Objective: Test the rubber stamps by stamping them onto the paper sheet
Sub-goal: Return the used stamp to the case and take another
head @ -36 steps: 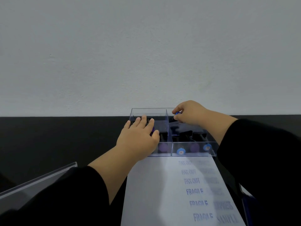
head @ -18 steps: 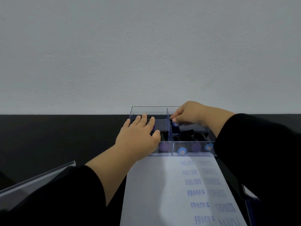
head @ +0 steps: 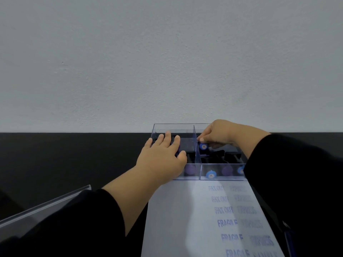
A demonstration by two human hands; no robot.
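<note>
The right hand (head: 219, 131) pinches a blue-capped stamp (head: 203, 146) inside the clear box (head: 224, 178), right of its divider. The left hand (head: 163, 158) rests flat, fingers straight, over the box's left side. The paper (head: 178, 219) lies just in front of the box.

Ahead of you: plain pale grey-white wall (head: 167, 58) fills upper half of view, faint plaster texture, small speck at left. Below it, matte black tabletop (head: 70, 156) runs full width, meeting wall in straight horizontal line. At your lower left, clear acrylic panel (head: 42, 208) lies tilted on black surface, bright edge catching light. Light soft, even, cool, with only faint shadows.
</note>
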